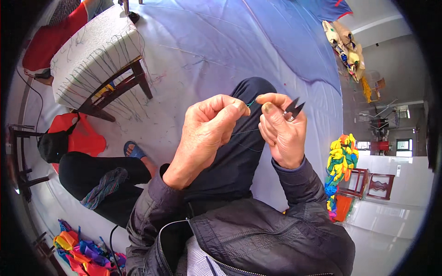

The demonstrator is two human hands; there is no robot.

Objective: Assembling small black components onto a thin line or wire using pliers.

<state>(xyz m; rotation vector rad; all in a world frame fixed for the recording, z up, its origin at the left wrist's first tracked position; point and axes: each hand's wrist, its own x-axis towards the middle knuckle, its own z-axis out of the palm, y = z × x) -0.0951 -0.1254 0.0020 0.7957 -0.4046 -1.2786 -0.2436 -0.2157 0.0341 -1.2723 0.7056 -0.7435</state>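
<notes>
Thread (249, 105) is pinched in the raised left hand (202, 133); the right hand (283, 131), fingers curled, holds scissors (297, 110).

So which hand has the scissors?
The right hand: the black blades of the scissors poke out beside its fingers. The left hand pinches green thread instead, and no blades show there.

A hand could pass over the blue sheet (278, 50) beyond the knee (253, 86). Thread (250, 104) crosses the gap between left hand (205, 126) and right hand (283, 133); scissors (297, 110) jut from the latter. A thread-draped stool (94, 53) blocks the sheet's far left.
</notes>
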